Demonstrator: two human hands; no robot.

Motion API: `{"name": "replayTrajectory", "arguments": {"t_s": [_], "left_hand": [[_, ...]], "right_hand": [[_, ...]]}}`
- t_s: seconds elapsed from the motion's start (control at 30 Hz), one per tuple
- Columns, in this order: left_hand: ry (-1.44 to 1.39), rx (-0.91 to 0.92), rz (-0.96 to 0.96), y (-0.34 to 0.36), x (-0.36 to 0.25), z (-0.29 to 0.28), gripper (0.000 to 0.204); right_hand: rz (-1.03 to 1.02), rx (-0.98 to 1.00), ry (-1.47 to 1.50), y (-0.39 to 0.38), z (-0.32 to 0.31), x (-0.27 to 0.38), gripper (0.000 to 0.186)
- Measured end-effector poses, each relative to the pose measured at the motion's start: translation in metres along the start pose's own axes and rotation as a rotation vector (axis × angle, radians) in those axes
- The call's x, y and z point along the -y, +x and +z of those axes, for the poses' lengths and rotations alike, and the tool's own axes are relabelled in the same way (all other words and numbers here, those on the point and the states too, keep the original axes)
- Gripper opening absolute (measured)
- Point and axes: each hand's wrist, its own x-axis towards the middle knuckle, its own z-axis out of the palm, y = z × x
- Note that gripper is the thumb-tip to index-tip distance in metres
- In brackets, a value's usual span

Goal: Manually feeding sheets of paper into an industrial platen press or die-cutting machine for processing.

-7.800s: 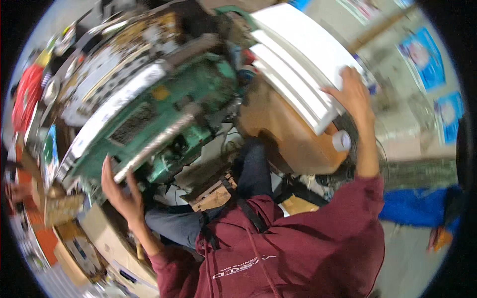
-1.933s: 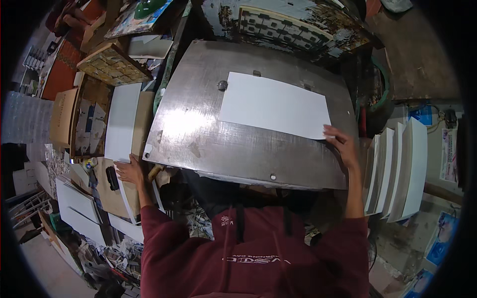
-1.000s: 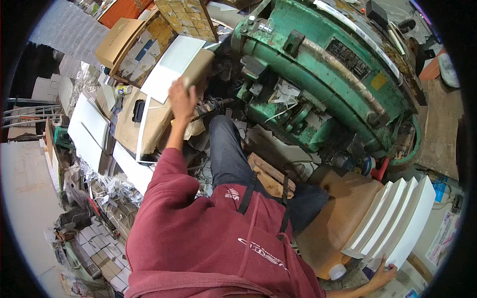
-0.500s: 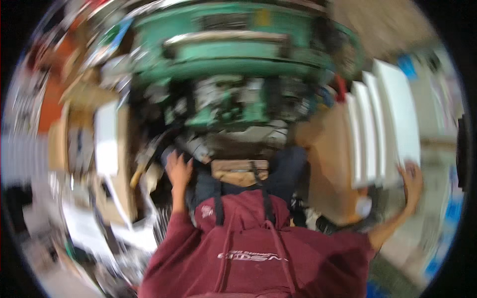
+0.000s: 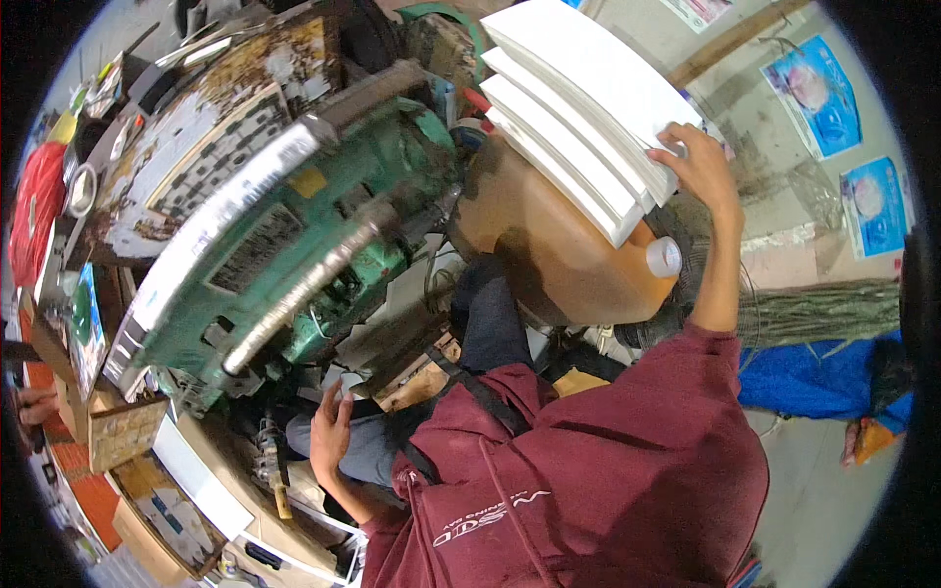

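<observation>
Several offset stacks of white paper (image 5: 598, 88) lie on a large orange-brown plastic jerrycan (image 5: 559, 245) with a white cap, to my right. My right hand (image 5: 701, 167) is at the near corner of the top stack, thumb and fingers bent closed on its edge. How many sheets are between them cannot be made out. On the left, my left hand (image 5: 331, 436) rests by my knee, fingers stretched and slightly apart, holding nothing. Ahead of it stands a green metal machine (image 5: 255, 235) with a bare metal bar.
A worn tabletop (image 5: 235, 127) lies behind the machine. Cardboard boxes (image 5: 162, 510) and a wooden-handled tool (image 5: 280, 495) are at lower left. Blue printed sheets (image 5: 814, 98), a bundle of thin stalks (image 5: 823, 312) and blue cloth (image 5: 804, 377) are at right.
My view has swung right, so the machine now sits to the left and the paper nearer the middle. My right hand stays at the paper's corner; my left stays by my knee.
</observation>
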Motion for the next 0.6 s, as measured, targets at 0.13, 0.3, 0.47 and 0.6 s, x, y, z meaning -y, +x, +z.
{"name": "replayTrajectory", "arguments": {"t_s": [0.13,0.3,0.47,0.6], "left_hand": [[-0.187,-0.097,0.609,-0.032,-0.1,-0.046,0.04],[-0.096,-0.53,0.718,0.019,-0.113,-0.124,0.043],[0.712,-0.257,0.18,0.065,-0.053,-0.113,0.092],[0.761,-0.384,0.284,0.016,-0.033,-0.071,0.105]], "right_hand": [[0.11,0.001,-0.003,-0.005,0.001,-0.012,0.028],[0.057,-0.607,0.043,0.001,0.003,-0.015,0.032],[-0.209,-0.547,0.497,0.019,0.03,0.04,0.029],[-0.271,-0.101,1.119,0.031,0.107,0.12,0.026]]}}
